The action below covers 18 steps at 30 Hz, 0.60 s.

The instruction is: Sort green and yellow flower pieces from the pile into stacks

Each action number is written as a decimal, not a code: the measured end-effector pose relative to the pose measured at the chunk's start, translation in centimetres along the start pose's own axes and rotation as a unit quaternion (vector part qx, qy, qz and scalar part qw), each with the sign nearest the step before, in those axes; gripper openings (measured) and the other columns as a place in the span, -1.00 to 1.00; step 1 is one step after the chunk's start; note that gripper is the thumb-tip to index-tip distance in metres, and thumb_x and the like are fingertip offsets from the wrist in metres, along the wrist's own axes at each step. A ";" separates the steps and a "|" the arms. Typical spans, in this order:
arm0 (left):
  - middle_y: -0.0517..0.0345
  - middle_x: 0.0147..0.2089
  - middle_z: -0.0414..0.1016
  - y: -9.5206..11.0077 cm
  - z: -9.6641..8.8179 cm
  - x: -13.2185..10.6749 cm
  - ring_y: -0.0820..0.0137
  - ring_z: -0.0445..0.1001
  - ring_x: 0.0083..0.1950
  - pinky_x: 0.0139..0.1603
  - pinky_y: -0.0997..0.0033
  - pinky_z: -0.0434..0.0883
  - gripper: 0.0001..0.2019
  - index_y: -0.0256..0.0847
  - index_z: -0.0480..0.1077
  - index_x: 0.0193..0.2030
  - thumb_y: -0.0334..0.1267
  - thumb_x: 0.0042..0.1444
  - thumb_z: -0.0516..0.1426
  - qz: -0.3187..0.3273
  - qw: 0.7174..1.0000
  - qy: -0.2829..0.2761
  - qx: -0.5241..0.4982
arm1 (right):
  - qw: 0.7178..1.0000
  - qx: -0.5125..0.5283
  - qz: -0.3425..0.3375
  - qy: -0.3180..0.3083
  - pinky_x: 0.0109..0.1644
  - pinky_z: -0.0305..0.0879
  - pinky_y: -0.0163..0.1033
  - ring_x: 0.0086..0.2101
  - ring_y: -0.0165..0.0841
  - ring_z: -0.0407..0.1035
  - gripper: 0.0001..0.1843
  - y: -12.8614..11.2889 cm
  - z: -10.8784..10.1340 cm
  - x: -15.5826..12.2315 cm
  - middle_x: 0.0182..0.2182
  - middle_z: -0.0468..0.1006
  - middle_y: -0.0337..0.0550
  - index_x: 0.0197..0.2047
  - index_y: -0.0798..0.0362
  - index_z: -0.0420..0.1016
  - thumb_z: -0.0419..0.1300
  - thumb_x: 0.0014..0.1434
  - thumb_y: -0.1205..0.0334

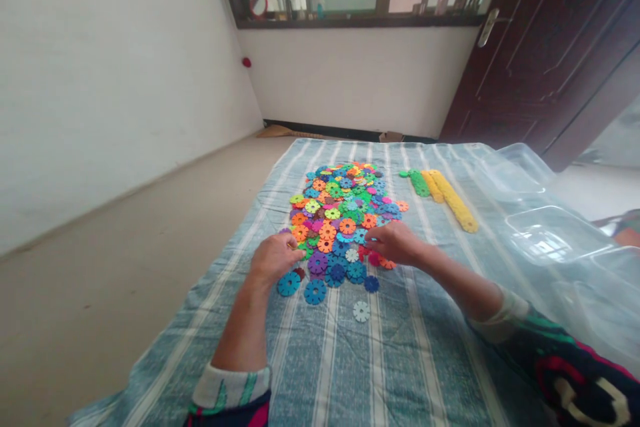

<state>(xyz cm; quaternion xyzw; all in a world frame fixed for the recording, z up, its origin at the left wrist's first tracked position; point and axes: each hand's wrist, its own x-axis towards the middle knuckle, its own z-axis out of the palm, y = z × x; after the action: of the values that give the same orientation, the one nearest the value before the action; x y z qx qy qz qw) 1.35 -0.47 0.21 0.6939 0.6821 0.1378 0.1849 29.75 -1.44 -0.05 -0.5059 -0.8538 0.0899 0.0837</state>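
The left hand [275, 257] and right hand [395, 243] are hovering, narrowly curled, at the pile of plastic snowflake discs [345, 213]. Whether either is holding one isn't showing.

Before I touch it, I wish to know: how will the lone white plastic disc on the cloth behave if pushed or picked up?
The white plastic disc looks thin and flat, so it is probably stiff and light. Lying flat on the striped cloth, it would likely slide rather than roll. Its notched edge should probably help a pinch hold it.
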 end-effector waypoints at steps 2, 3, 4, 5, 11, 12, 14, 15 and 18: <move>0.24 -0.53 0.45 0.2 0.0 -0.1 0.39 0.44 -0.40 -0.42 0.48 0.18 -0.83 -0.18 0.42 -0.42 -0.13 -0.08 0.19 -0.008 1.000 -0.012 0.021 | 1.000 0.013 0.010 0.002 -0.39 -0.04 -0.34 -0.44 -0.45 0.33 -0.75 -0.7 0.2 0.1 -0.47 0.55 -0.19 -0.28 0.02 0.61 0.09 0.27 0.23; 0.24 -0.52 0.46 0.3 0.0 -0.2 0.39 0.45 -0.40 -0.42 0.49 0.18 -0.82 -0.17 0.42 -0.40 -0.12 -0.07 0.19 -0.011 0.999 -0.016 0.027 | 1.000 0.019 0.013 0.002 -0.38 -0.01 -0.35 -0.42 -0.43 0.35 -0.77 -1.1 0.3 0.2 -0.45 0.56 -0.18 -0.25 0.00 0.61 0.10 0.27 0.22; 0.24 -0.52 0.47 0.5 -0.1 -0.2 0.39 0.45 -0.40 -0.42 0.49 0.18 -0.82 -0.17 0.42 -0.38 -0.12 -0.07 0.20 -0.012 0.999 -0.018 0.030 | 1.000 0.023 0.013 0.000 -0.36 0.02 -0.35 -0.39 -0.42 0.38 -0.78 -1.6 0.3 0.4 -0.42 0.58 -0.18 -0.22 -0.02 0.61 0.11 0.26 0.21; 0.25 -0.51 0.47 0.6 -0.1 -0.3 0.39 0.45 -0.40 -0.42 0.49 0.18 -0.82 -0.17 0.42 -0.37 -0.13 -0.07 0.20 -0.011 0.999 -0.020 0.033 | 1.000 0.024 0.008 0.000 -0.35 0.04 -0.35 -0.36 -0.40 0.40 -0.78 -2.2 0.4 0.7 -0.40 0.59 -0.17 -0.20 -0.03 0.62 0.12 0.26 0.20; 0.27 -0.57 0.45 0.5 0.2 -0.4 0.41 0.48 -0.45 -0.46 0.51 0.21 -0.88 -0.19 0.39 -0.42 -0.24 -0.09 0.24 -0.006 1.000 -0.028 -0.003 | 0.999 -0.012 -0.049 -0.008 -0.25 0.22 -0.32 -0.26 -0.32 0.47 -0.70 -6.3 0.5 3.9 -0.28 0.63 -0.13 -0.06 -0.09 0.58 0.04 0.30 0.15; 0.27 -0.59 0.45 0.3 0.3 -0.4 0.41 0.48 -0.46 -0.47 0.52 0.22 -0.88 -0.19 0.39 -0.43 -0.25 -0.09 0.25 -0.011 0.999 -0.033 -0.024 | 0.998 -0.025 -0.051 -0.012 -0.25 0.24 -0.31 -0.25 -0.30 0.48 -0.68 -7.0 0.5 4.6 -0.27 0.63 -0.11 -0.05 -0.08 0.57 0.02 0.31 0.14; 0.27 -0.60 0.46 0.0 0.4 -0.3 0.41 0.49 -0.48 -0.48 0.53 0.24 -0.86 -0.19 0.38 -0.43 -0.26 -0.11 0.27 -0.016 0.997 -0.042 -0.063 | 0.997 -0.054 -0.050 -0.027 -0.23 0.29 -0.28 -0.23 -0.26 0.49 -0.67 -8.1 0.5 5.8 -0.25 0.63 -0.06 -0.06 -0.04 0.57 0.00 0.32 0.14; 0.26 -0.60 0.46 -0.2 0.5 -0.3 0.41 0.50 -0.48 -0.49 0.53 0.25 -0.85 -0.20 0.38 -0.43 -0.27 -0.12 0.28 -0.017 0.996 -0.043 -0.078 | 0.996 -0.067 -0.045 -0.036 -0.22 0.32 -0.27 -0.22 -0.25 0.49 -0.68 -8.5 0.5 6.3 -0.24 0.63 -0.04 -0.07 -0.02 0.57 0.02 0.31 0.13; 0.25 -0.59 0.47 -0.5 0.7 -0.1 0.40 0.51 -0.49 -0.50 0.54 0.27 -0.83 -0.21 0.36 -0.45 -0.30 -0.15 0.29 -0.012 0.993 -0.042 -0.106 | 0.994 -0.093 -0.027 -0.057 -0.18 0.37 -0.24 -0.18 -0.20 0.50 -0.68 -9.1 0.6 7.3 -0.20 0.62 0.02 -0.06 0.03 0.55 0.07 0.27 0.08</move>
<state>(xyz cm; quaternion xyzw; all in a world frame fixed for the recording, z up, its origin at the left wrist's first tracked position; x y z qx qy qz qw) 1.18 -0.62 -0.62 0.6675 0.6633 0.1779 0.2879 18.46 0.62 1.92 -0.4824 -0.8752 0.0361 -0.0100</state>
